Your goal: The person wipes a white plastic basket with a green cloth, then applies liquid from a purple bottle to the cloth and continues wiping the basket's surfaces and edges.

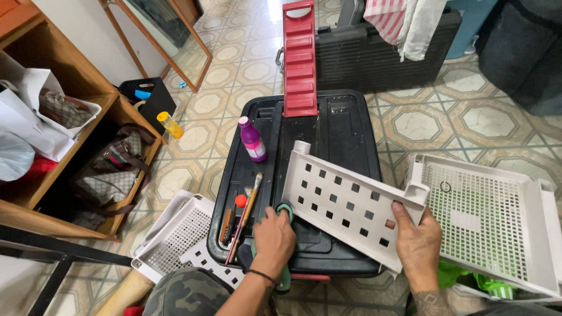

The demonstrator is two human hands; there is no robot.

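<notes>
My right hand (417, 241) grips the near edge of a white perforated plastic panel (345, 202), held tilted over the black storage-box lid (345, 131). My left hand (273, 240) is closed over a green-handled tool (285, 212) lying on the lid's near edge. A paintbrush (249, 210), a red-capped item (240, 201) and other small tools lie just left of that hand. A purple bottle (253, 139) stands upright on the lid. A red slatted plastic piece (299, 58) leans at the lid's far end.
A white mesh tray (492, 216) sits on the right, another white basket (175, 234) at the lower left. A wooden shelf (70, 123) with bags stands left, a black case (374, 52) beyond. A yellow bottle (170, 124) lies on the tiled floor.
</notes>
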